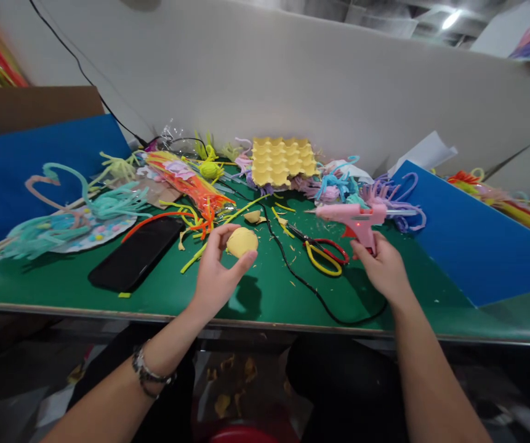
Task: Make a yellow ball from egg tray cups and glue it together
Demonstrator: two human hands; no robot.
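Between the thumb and fingers of my left hand (218,267) is a pale yellow, rounded piece (242,242), held above the green tabletop. My right hand (385,264) grips a pink glue gun (357,215) by its lower handle, its nozzle pointing left and a small red light lit on its side. A clear glue stick (403,213) sticks out of its back end. Scissors (322,253) with red and yellow handles lie on the table between my hands. Beyond my left hand rests a small yellow cut piece (252,216).
A yellow egg-carton tray (283,161) stands at the back among colourful fuzzy stems. A black phone (138,253) lies at left near a decorated disc (93,231). A black cord (301,280) loops across the table (265,307). Blue panels (481,240) stand at both sides.
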